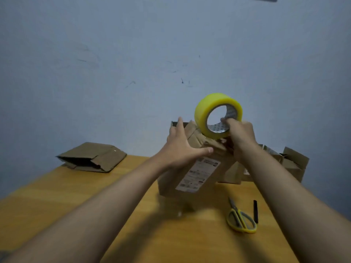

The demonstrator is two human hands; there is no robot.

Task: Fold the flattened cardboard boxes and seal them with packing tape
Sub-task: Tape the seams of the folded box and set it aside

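— Where's the tape roll (218, 114)?
— Right hand (240, 133) grips it through the core, atop the standing box (197, 173) on the table (133, 215).
— The left hand (180, 147)?
— Spread flat, pressing the flaps.

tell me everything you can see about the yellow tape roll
The tape roll is a wide ring of glossy, translucent yellow packing tape on a printed grey inner core. It stands on edge, its open centre facing the camera, atop the cardboard box. The right hand grips its lower right, fingers hooked through the core.

Matt brown cardboard box (191, 173); glossy yellow tape roll (216, 112); smooth wooden table (76, 196).
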